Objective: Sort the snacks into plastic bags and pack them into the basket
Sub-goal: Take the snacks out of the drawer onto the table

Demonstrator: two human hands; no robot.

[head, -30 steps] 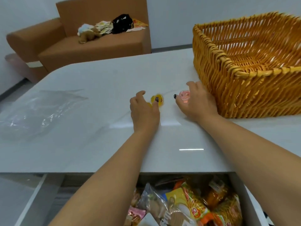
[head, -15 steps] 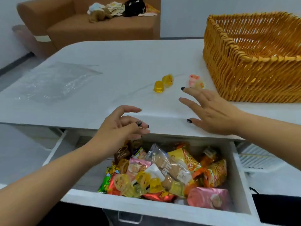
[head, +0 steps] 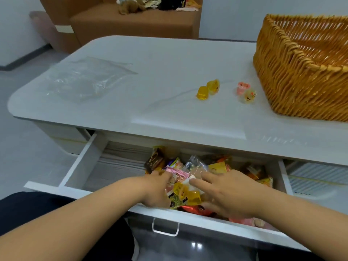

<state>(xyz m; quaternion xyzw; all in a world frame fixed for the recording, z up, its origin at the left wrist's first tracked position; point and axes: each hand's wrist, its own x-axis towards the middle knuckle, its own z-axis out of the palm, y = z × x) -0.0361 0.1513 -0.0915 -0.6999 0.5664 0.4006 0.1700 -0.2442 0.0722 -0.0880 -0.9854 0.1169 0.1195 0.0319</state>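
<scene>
An open white drawer [head: 79, 166] under the table holds a heap of mixed snack packets [head: 218, 166]. Both hands are down in the heap. My left hand [head: 156, 191] has its fingers curled among the packets; whether it grips one I cannot tell. My right hand [head: 229, 193] lies flat with fingers spread over the snacks. On the white table [head: 169, 63] sit two yellow jelly cups [head: 208, 89] and, to their right, a pink jelly cup [head: 242, 88] with a clear one [head: 248, 96]. Clear plastic bags [head: 84, 78] lie at the left. A woven orange basket [head: 293, 76] stands at the right.
The drawer's left half shows its bare bottom. A metal handle [head: 165, 229] sits on the drawer front. A brown sofa [head: 131, 21] with a soft toy and other items stands behind the table. A second compartment [head: 316, 176] lies to the drawer's right.
Both hands have left the tabletop and dropped into the drawer's snack heap. The jelly cups stay on the table where they were set. The view has tilted down.
</scene>
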